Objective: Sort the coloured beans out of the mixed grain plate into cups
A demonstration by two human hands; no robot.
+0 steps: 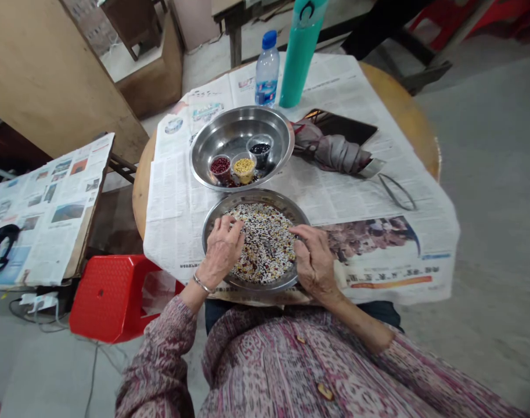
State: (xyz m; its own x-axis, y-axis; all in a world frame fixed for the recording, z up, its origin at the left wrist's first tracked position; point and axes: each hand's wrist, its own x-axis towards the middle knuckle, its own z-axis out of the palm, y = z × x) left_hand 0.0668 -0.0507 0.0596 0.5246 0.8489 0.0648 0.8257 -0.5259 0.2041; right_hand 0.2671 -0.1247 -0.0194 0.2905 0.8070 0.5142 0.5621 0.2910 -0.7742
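Note:
A steel plate [212, 223] in front of me is heaped with mixed beans [267, 241], white, red and black. My left hand [221, 249] rests on the left side of the pile, fingers curled down into the beans. On the right rim, my right hand [312, 258] pinches its fingertips together over the beans; what they hold is too small to see. Behind the plate a steel bowl [230, 130] holds three small clear cups: red beans [220, 166], yellow beans [244, 166] and black beans [260, 148].
Newspaper [173, 197] covers the round table. A water bottle [267, 67] and a teal flask [302, 52] stand at the back. A folded grey umbrella [334, 151] lies right of the bowl. A red stool [112, 296] and a paper-covered board [47, 209] are at left.

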